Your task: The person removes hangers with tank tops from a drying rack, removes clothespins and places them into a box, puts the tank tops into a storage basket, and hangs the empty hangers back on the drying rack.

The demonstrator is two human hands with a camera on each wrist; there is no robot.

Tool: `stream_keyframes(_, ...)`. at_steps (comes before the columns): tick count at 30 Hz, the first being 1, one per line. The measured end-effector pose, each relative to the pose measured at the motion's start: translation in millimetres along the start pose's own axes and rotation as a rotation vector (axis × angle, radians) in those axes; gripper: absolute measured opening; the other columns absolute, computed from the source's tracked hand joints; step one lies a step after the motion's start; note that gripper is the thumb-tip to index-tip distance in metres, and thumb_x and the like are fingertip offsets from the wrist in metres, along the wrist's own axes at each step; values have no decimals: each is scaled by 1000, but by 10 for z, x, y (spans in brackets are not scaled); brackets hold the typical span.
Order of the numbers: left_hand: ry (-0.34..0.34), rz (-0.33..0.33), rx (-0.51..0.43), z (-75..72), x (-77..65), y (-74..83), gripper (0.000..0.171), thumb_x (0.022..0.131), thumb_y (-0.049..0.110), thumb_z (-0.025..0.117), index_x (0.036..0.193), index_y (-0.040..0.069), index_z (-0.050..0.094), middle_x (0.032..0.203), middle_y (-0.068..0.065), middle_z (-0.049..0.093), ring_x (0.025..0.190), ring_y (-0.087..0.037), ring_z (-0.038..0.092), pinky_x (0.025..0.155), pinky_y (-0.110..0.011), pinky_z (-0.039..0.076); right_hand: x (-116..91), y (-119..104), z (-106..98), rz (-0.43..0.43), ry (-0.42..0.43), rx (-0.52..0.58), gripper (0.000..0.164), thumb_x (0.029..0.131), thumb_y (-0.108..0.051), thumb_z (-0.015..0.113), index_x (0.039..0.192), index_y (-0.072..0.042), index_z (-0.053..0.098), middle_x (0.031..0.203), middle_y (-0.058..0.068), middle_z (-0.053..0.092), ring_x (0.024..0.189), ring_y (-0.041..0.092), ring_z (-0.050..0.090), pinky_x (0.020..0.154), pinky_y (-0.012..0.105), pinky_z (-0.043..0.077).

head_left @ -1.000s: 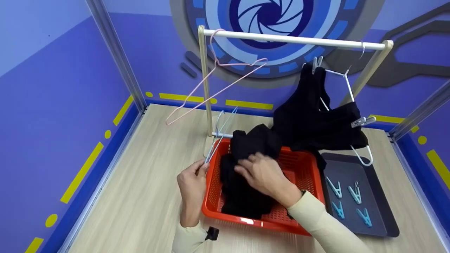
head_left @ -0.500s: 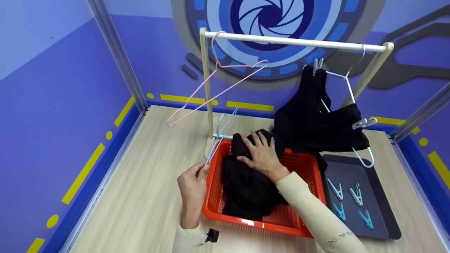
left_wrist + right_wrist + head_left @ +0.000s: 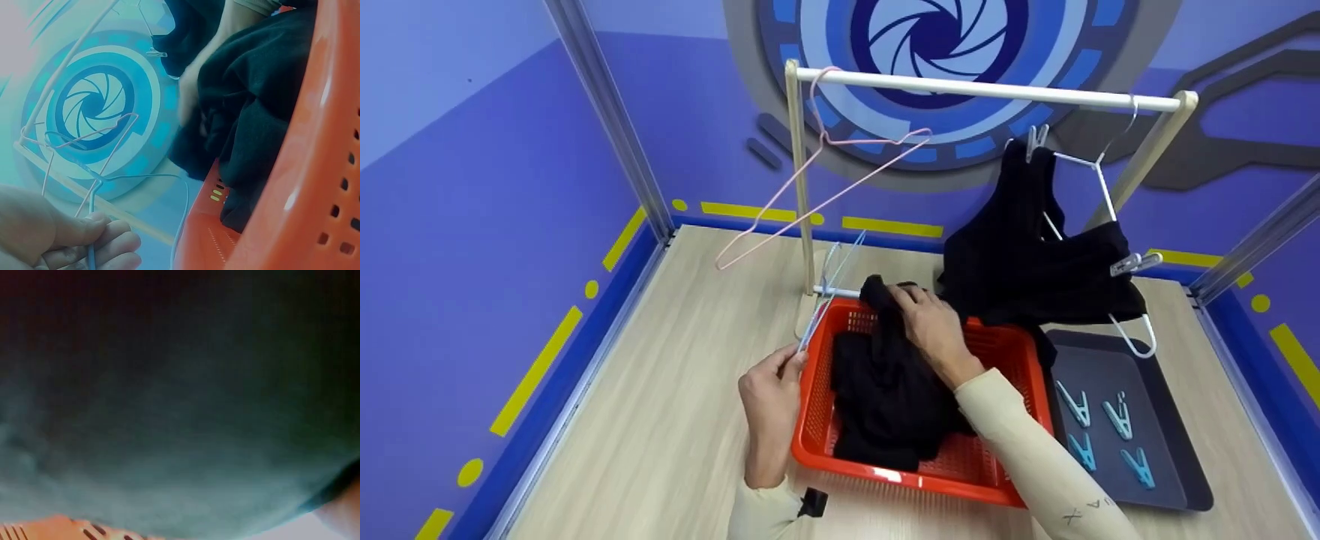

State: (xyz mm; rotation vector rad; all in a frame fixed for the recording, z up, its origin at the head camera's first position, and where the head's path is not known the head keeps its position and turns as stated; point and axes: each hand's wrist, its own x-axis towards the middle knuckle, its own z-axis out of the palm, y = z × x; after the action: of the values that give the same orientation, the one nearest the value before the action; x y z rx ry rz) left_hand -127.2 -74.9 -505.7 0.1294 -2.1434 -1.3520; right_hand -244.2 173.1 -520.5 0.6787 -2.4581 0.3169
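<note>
At the basket's left side, my left hand [image 3: 771,401] pinches a light blue wire hanger [image 3: 829,292] between thumb and fingers; the left wrist view shows the hanger [image 3: 101,180] running up from that grip. A black garment [image 3: 885,397] lies bunched in the red plastic basket [image 3: 915,476]. Over the basket's far side my right hand [image 3: 936,330] grips the garment's upper part, its fingertips partly hidden by gathered cloth. Dark cloth [image 3: 180,405] fills nearly all of the right wrist view.
A small garment rack [image 3: 982,85] stands behind, with a pink hanger [image 3: 840,195] at its left. On its right, a white hanger [image 3: 1144,330] bears a black top [image 3: 1020,255] with grey clothespins. A dark tray [image 3: 1177,480] beside the basket holds several light blue clothespins [image 3: 1117,416].
My right hand has gone from lying spread on the garment to gripping it, and the upper cloth is drawn together into a narrower bunch. The left hand and blue hanger have stayed in place.
</note>
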Motion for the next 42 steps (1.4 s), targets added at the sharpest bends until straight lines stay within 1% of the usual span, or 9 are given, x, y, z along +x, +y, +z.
stream_keyframes(6, -8, 0, -2, 1, 8, 5, 12, 87, 0, 85, 99, -1, 84, 85, -9, 79, 73, -21, 74, 64, -35, 58, 2, -110, -382, -24, 135, 89, 42, 99, -5, 71, 140, -10, 68, 122, 15, 70, 93, 37, 69, 71, 53, 59)
stream_keyframes(10, -10, -13, 1, -1, 10, 15, 12, 87, 1, 85, 99, -1, 84, 86, -9, 80, 74, -21, 74, 65, -36, 59, -118, -303, -607, -91, 87, 123, 51, 96, -7, 75, 146, -11, 64, 130, 16, 68, 101, 38, 69, 79, 53, 60)
stream_keyframes(13, -11, -8, 2, -1, 6, 18, 12, 87, 0, 85, 98, -1, 84, 87, -10, 80, 74, -22, 75, 66, -36, 59, -272, -456, -682, -121, -83, 174, 56, 100, -22, 76, 152, -10, 59, 141, 20, 63, 116, 41, 66, 90, 58, 57)
stream_keyframes(18, -6, 9, 11, 2, 1, 25, 12, 86, 0, 86, 98, 0, 84, 87, -9, 80, 75, -22, 75, 67, -40, 60, -497, -644, -667, -103, -530, 229, 83, 103, -56, 63, 166, -10, 36, 166, 23, 37, 145, 46, 44, 111, 66, 41)
stream_keyframes(20, -8, 5, 8, 4, -2, 25, 12, 87, 1, 86, 99, 1, 84, 88, -9, 80, 77, -22, 75, 68, -41, 60, -535, -677, -640, -79, -638, 214, 88, 103, -61, 59, 169, -11, 30, 171, 22, 28, 150, 46, 36, 115, 67, 35)
stream_keyframes(23, -10, 3, 7, 8, -5, 16, 12, 87, 2, 86, 99, 1, 85, 89, -9, 80, 78, -22, 76, 69, -42, 61, -545, -693, -632, -48, -693, 190, 88, 103, -64, 56, 170, -14, 28, 172, 20, 25, 153, 45, 31, 117, 68, 31)
stream_keyframes(30, -7, 45, 9, -7, -10, 27, 13, 86, -2, 85, 98, -2, 83, 84, -9, 79, 72, -21, 73, 63, -36, 58, -539, -670, -845, -41, -626, 147, 84, 104, -61, 57, 166, -9, 35, 167, 23, 34, 151, 45, 36, 117, 66, 33)
stream_keyframes(36, -14, 25, 3, -11, -5, 46, 12, 87, -1, 84, 99, -1, 83, 88, -10, 79, 74, -20, 73, 64, -37, 58, -639, -522, -1147, -7, -456, 109, 78, 100, -49, 71, 156, 1, 49, 155, 27, 50, 140, 46, 49, 113, 62, 40)
stream_keyframes(42, -1, 47, 15, -5, 0, 57, 12, 86, -1, 85, 98, 1, 84, 89, -10, 80, 76, -22, 75, 67, -42, 60, -807, -249, -1351, 64, -296, 19, 72, 91, -28, 87, 146, 7, 57, 142, 29, 61, 126, 48, 60, 103, 62, 50)
